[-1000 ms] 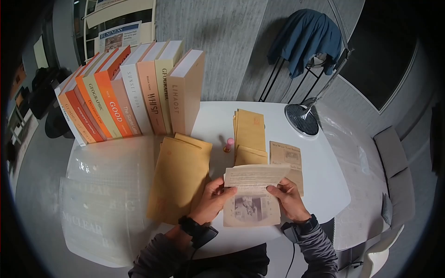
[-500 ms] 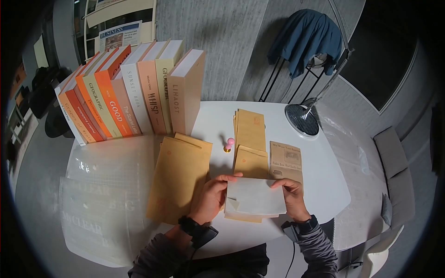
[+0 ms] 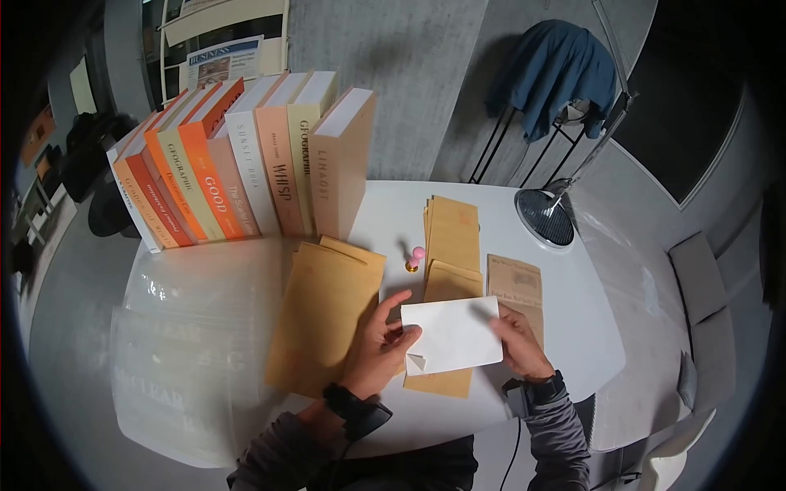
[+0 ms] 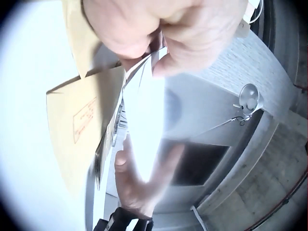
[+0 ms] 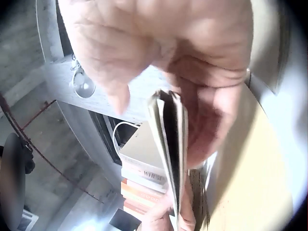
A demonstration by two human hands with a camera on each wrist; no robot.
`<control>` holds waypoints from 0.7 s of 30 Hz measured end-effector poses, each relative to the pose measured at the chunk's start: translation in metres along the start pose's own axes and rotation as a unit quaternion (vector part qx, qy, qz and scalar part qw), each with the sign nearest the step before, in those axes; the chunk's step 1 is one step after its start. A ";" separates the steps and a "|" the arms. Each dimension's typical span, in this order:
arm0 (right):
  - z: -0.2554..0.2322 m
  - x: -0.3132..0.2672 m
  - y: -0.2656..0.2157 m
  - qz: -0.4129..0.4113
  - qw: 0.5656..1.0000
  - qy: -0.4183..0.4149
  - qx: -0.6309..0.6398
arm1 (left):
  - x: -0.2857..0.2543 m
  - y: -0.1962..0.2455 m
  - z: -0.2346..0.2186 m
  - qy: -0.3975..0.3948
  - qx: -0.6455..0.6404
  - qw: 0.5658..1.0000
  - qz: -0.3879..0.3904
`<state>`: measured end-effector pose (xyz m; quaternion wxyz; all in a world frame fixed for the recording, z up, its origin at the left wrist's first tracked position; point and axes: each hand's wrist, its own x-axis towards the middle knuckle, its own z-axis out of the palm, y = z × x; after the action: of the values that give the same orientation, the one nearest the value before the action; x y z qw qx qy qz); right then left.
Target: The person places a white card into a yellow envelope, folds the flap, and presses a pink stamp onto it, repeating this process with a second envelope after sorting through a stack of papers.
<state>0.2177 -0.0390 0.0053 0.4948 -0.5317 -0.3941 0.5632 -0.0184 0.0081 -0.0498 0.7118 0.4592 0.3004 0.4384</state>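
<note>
My left hand (image 3: 377,352) pinches a folded printed sheet (image 3: 454,335), thumb on its white outer face and fingers behind. At the sheet's other end is my right hand (image 3: 524,348). In the right wrist view its thumb stands apart from the folded sheet (image 5: 168,144), with its fingers along the far side. One lower corner of the sheet is turned up. Below it lies a brown envelope (image 3: 442,384), partly covered; a red stamp mark shows on an envelope (image 4: 82,120) in the left wrist view.
Large brown envelopes (image 3: 323,319) lie left, smaller ones (image 3: 453,233) behind the sheet. A pink-handled wax seal stamp (image 3: 416,259) stands between them. A printed brown paper (image 3: 516,282) lies right, near a lamp (image 3: 544,219). Upright books (image 3: 246,172) and clear plastic bags (image 3: 188,352) occupy the left side.
The sheet has been folded over, so its white back shows instead of the printed picture. My right thumb has come off the sheet. The head view has shifted slightly.
</note>
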 end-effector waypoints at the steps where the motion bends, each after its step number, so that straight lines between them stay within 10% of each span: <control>1: -0.003 0.001 0.002 0.004 0.996 -0.041 -0.073 | -0.001 0.001 0.001 0.003 0.000 1.000 -0.005; 15: -0.004 0.038 0.036 -0.093 0.994 0.004 -0.053 | 0.000 -0.007 0.000 -0.049 0.136 0.989 0.023; 21: -0.005 0.040 0.031 -0.096 0.995 0.039 -0.006 | -0.003 0.017 0.016 -0.058 -0.010 0.994 -0.088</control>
<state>0.2208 -0.0068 -0.0332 0.5581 -0.5161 -0.4269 0.4898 -0.0121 0.0022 -0.0280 0.7686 0.4485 0.2929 0.3498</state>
